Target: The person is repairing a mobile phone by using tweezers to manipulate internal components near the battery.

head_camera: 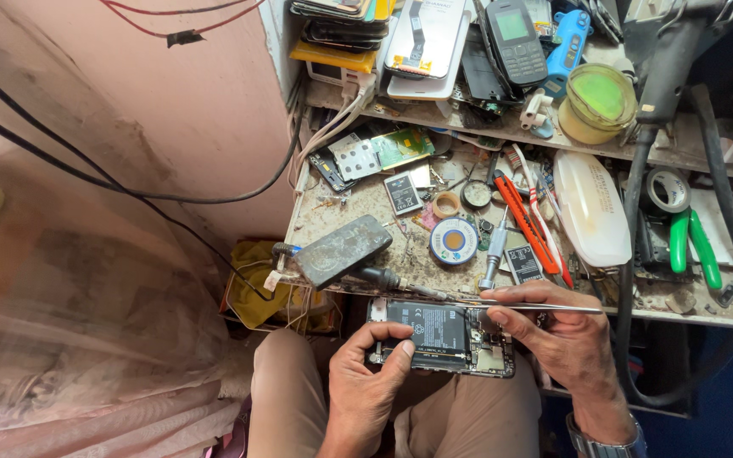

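A person seated at a cluttered workbench [358, 225] holds an opened smartphone [439, 337] low in the centre of the frame, just below the bench's front edge and above the knees of tan trousers [286, 390]. The phone lies back-side up with its cover off, showing a flat black rectangular battery and bare circuitry at its right end. The left hand [365, 380] wraps the phone's lower left corner from beneath, thumb pressed flat on the battery's bottom edge. The right hand [563, 339], a metal watch at its wrist, is closed in a pinch around thin steel tweezers [519, 306], which lie nearly level, their fine tips pointing left along the phone's upper edge. On the stained, gritty bench surface above sit a dark slab-shaped power adapter [343, 249] at centre left, a round blue-rimmed spool of solder wire [453, 240], a small silver screwdriver [495, 248] standing on end, a red-handled cutter [525, 220] lying diagonally and a smooth white oval case [591, 208]. Green-handled pliers [694, 246] lie at the right edge. A shelf along the top of the frame carries a black keypad phone [512, 36], stacked phone parts and a round tub with a translucent green lid [598, 100]. Black cables cross the worn pink wall [129, 102] at upper left.
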